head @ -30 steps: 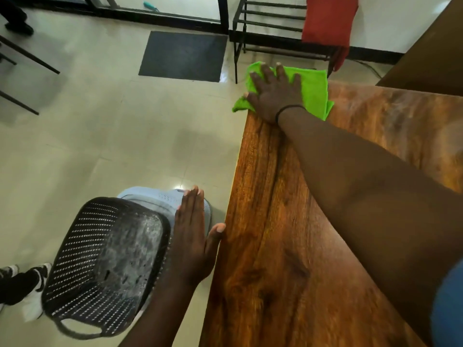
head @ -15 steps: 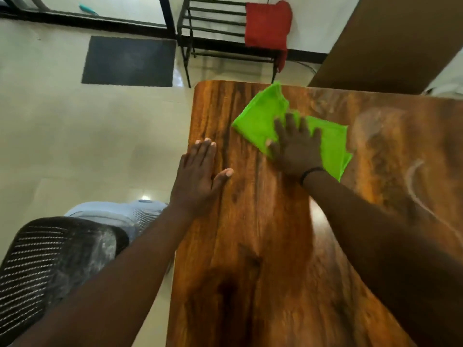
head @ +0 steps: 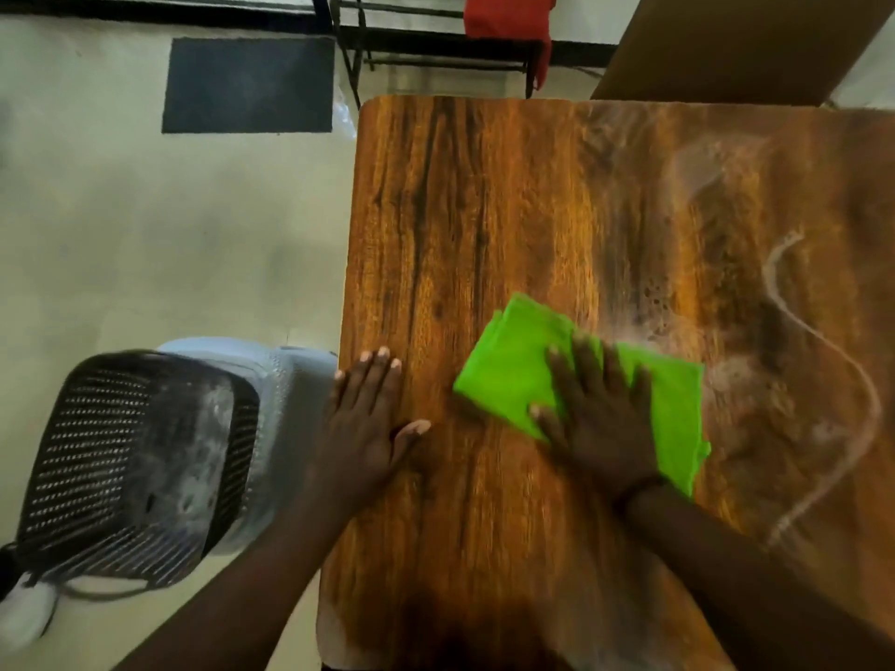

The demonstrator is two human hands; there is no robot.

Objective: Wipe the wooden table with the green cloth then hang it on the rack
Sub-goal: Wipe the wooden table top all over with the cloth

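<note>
Green cloth: folded, lying flat on the wooden surface, near its left-middle part.
Right hand: palm down on the cloth, fingers spread, pressing it to the wood; not gripping.
Left hand: flat on the bare surface at its left edge, fingers together, thumb out; holds nothing, apart from the cloth.
Surface marks: pale dusty smears and a curved streak right of the cloth.
Rack: black metal, on the floor beyond the far edge, a red cloth draped over it.
Floor, left: 2 stacked perforated baskets, black over pale; dark mat farther off.
</note>
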